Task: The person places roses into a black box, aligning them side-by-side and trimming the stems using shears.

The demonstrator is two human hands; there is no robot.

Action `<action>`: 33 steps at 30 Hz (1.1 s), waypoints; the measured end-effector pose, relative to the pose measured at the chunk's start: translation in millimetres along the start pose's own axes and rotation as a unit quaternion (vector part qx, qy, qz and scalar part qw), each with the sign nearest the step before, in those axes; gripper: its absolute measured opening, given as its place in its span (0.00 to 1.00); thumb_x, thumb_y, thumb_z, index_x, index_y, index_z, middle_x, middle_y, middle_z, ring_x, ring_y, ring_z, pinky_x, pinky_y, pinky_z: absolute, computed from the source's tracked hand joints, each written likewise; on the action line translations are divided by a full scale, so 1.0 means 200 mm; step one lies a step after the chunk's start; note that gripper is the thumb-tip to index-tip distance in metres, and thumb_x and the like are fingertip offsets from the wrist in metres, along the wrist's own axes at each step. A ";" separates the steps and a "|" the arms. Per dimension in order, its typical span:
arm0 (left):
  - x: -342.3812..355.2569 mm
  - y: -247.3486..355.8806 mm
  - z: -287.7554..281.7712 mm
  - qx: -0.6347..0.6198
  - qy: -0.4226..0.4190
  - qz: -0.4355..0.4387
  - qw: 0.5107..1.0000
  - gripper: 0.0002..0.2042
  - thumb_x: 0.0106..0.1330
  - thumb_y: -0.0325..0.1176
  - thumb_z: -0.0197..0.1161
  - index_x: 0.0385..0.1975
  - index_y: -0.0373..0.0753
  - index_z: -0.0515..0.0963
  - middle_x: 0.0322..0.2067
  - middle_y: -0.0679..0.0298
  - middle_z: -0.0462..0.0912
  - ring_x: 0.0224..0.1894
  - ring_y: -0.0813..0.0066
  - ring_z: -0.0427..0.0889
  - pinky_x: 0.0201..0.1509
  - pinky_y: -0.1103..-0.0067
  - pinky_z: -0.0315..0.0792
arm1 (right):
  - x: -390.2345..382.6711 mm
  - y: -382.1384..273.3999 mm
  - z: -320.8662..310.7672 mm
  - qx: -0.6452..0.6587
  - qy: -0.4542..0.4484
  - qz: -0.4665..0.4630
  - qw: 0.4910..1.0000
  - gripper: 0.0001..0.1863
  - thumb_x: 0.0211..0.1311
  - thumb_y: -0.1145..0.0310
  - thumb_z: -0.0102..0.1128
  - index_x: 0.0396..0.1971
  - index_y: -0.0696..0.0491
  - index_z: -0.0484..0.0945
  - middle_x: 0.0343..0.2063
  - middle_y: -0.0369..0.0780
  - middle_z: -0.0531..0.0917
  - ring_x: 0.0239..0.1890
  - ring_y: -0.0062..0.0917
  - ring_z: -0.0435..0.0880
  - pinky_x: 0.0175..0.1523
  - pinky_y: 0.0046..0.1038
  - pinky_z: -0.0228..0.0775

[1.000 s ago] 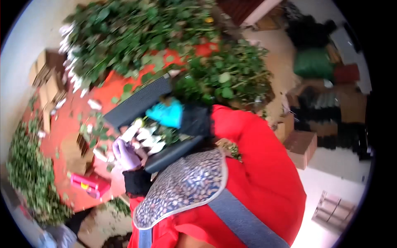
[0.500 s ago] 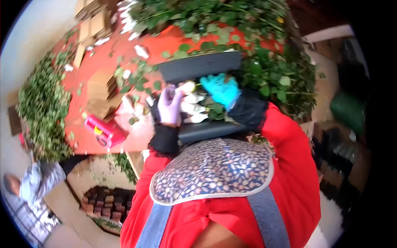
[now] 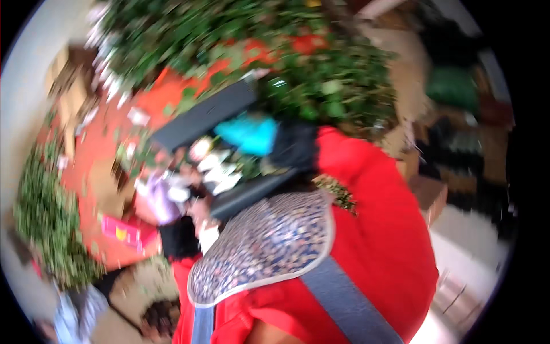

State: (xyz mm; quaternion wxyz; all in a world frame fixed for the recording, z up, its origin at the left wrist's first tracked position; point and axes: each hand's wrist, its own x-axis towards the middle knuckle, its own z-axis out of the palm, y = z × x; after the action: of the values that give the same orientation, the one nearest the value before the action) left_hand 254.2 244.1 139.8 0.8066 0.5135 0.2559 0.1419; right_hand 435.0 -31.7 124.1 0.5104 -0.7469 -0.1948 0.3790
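The picture is blurred. My left hand (image 3: 160, 198) in a lavender glove is beside white wrapping pieces at the left end of a black ridged holder (image 3: 200, 114); whether it grips one is unclear. My right hand (image 3: 243, 133), in a cyan glove, lies over leafy stems (image 3: 246, 165) inside the holder, its fingers smeared by motion. A pale rose head (image 3: 200, 148) and several white wrapped items (image 3: 220, 175) lie between the hands. A padded black edge (image 3: 249, 192) runs along the holder's near side.
The red table (image 3: 114, 137) bears leafy stem heaps (image 3: 212, 28), folded cardboard (image 3: 74, 80) and a pink tool (image 3: 129, 232). More foliage (image 3: 43, 206) lies at left. A person (image 3: 80, 312) is at lower left. Boxes (image 3: 427, 200) and a green sack (image 3: 450, 89) stand at right.
The view has swung since half a second ago. My left hand has moved from the rose head out to the holder's left end. My right hand stays over the stems.
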 end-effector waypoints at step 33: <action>-0.13 -0.14 0.13 0.460 -0.202 0.016 0.864 0.21 0.62 0.49 0.76 0.35 0.36 0.77 0.23 0.57 0.80 0.29 0.57 0.83 0.36 0.67 0.75 | -0.19 -0.29 -0.12 -0.453 -0.116 -0.321 0.824 0.17 0.60 0.57 0.72 0.48 0.43 0.81 0.73 0.51 0.64 0.66 0.49 0.72 0.70 0.50 0.63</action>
State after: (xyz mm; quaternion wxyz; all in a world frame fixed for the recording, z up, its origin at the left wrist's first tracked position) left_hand 246.6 199.1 129.7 0.5103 0.8478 0.1153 -0.0864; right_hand 434.1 -49.4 195.4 0.1814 -0.7398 -0.6312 0.1463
